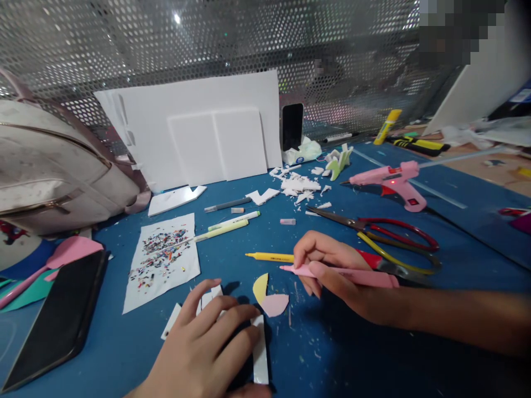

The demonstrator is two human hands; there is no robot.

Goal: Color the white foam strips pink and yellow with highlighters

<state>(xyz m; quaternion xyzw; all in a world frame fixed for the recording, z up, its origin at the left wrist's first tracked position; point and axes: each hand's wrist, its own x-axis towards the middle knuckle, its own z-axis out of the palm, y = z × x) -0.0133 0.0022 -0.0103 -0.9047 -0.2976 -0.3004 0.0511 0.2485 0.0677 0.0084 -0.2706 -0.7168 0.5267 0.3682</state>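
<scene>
My right hand [327, 265] is closed around a pink highlighter [360, 277], its tip pointing left. A yellow highlighter [269, 256] lies just behind it, partly hidden by the fingers. Below the pink tip rests a small cut piece, part yellow and part pink [274, 304]. My left hand [211, 337] is spread palm down over several white foam strips, one strip [260, 354] showing beside the fingers and another [170, 321] on the left; how firmly it touches them is hidden.
A pink glue gun [392, 181] with a lit red light, scissors [398, 232] and white scraps [301, 185] lie toward the back right. Left are a paper with colourful bits [166, 260], a black phone [58, 315] and a backpack [62, 166]. White boards [191, 127] stand behind.
</scene>
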